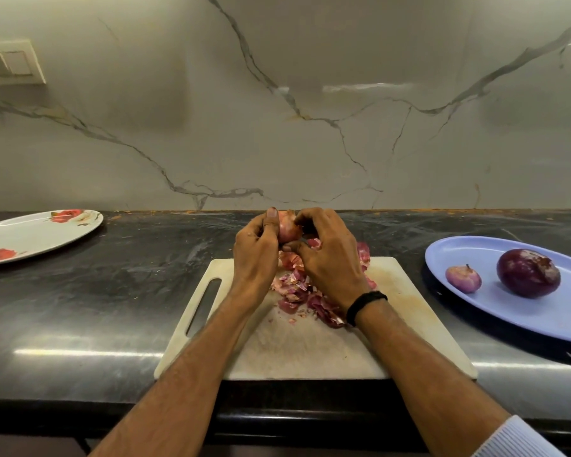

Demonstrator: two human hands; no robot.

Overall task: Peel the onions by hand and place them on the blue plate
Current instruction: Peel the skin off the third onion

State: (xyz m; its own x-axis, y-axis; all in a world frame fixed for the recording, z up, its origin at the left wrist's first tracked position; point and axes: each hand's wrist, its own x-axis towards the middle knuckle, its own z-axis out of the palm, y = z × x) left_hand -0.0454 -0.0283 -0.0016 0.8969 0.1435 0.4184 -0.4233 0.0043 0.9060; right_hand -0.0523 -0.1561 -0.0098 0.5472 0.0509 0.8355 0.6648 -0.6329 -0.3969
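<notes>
One white cutting board [310, 351] at the bench's front edge, middle. On it, one loose heap of purple-pink skins [295, 293], spreading towards the board's far edge.

Above the heap, both hands meet at one onion [289, 230], held in the air over the board's far edge. The left hand [256, 252] curls round it, thumb up along its side. The right hand [327, 258] (black band on that wrist) has its fingertips bunched and pinching at the onion's top, at the skin as far as I can tell. The part of the onion that shows looks pale pink and papery, so I judge it only partly peeled.

Right end of the bench: one blue plate [541, 319] holding two peeled onions, a small pale one [463, 279] and a big dark purple one [528, 277], apart from each other.

Left end, towards the back edge: one flowered plate [47, 230], no onions on the part in view; the frame cuts it off.

Count: three onions, two plates, one board, one heap.

Progress: two done and plated, a third mid-peel. Left to do: finish stripping it and set it on the blue plate. Probably the last onion, since no unpeeled spare shows.
</notes>
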